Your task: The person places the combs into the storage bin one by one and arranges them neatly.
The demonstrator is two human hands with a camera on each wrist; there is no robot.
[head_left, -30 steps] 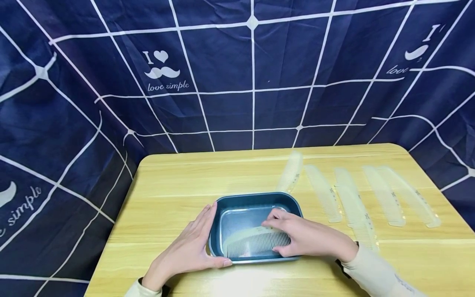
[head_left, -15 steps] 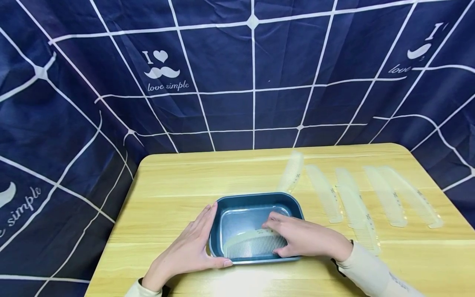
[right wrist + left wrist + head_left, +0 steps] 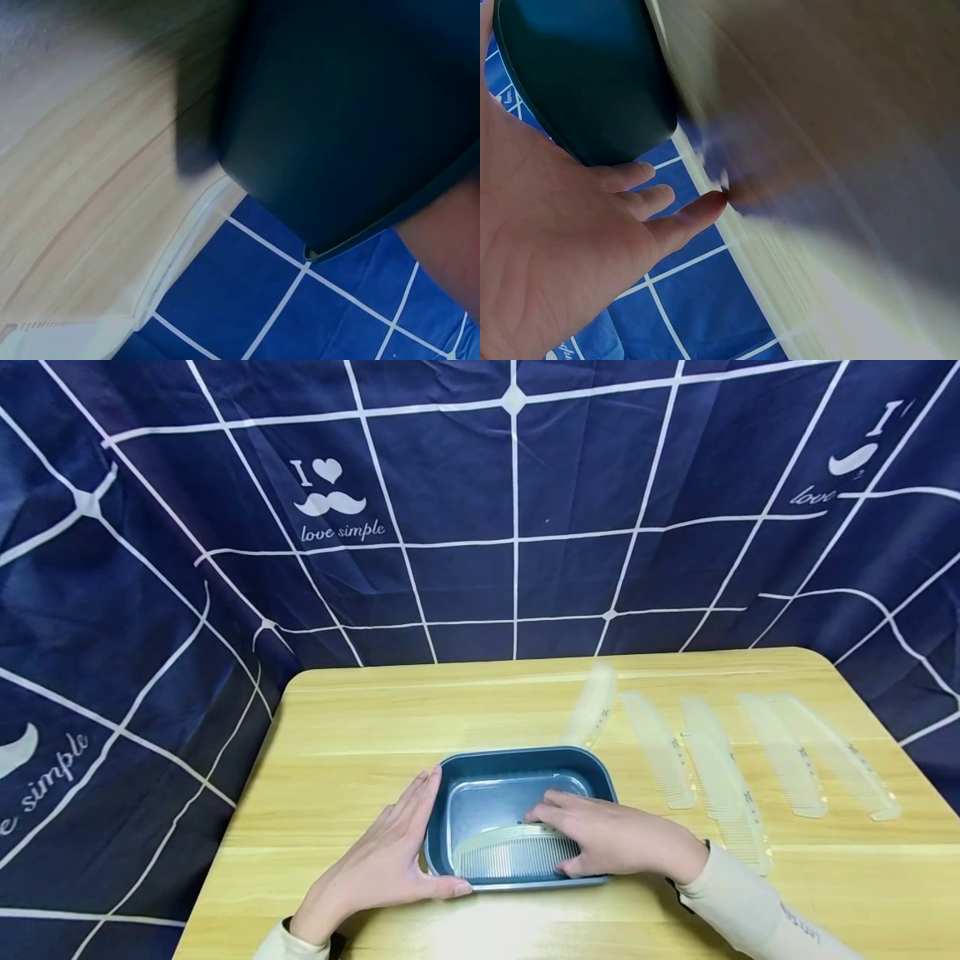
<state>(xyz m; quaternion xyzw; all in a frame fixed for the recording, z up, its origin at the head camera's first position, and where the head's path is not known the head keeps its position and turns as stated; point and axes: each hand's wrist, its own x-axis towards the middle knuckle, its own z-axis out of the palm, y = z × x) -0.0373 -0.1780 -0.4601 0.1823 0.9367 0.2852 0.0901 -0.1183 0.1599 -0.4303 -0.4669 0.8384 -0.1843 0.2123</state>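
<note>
In the head view, a dark blue-green rectangular box (image 3: 517,763) stands on the table near its front. A pale translucent comb (image 3: 498,853) is inside, along the near wall, teeth toward me. My right hand (image 3: 618,835) reaches over the right rim, curled fingers and thumb gripping the comb's right end, which they partly hide. My left hand (image 3: 386,860) rests against the box's left side, fingers extended along it and thumb at the near left corner. The left wrist view shows that palm (image 3: 555,232) beside the box (image 3: 585,75). Only the box's outer wall (image 3: 337,127) fills the right wrist view; the comb is hidden there.
Several similar combs lie on the wooden table (image 3: 352,727) to the right: one comb (image 3: 591,703) behind the box, another comb (image 3: 658,747) beside it, overlapping combs (image 3: 723,777), and a far-right pair (image 3: 783,756). A dark blue patterned cloth (image 3: 450,577) hangs behind.
My right hand has shifted slightly left, and the comb's gripped end has sunk a little lower in the box. My left hand and the box have stayed in place.
</note>
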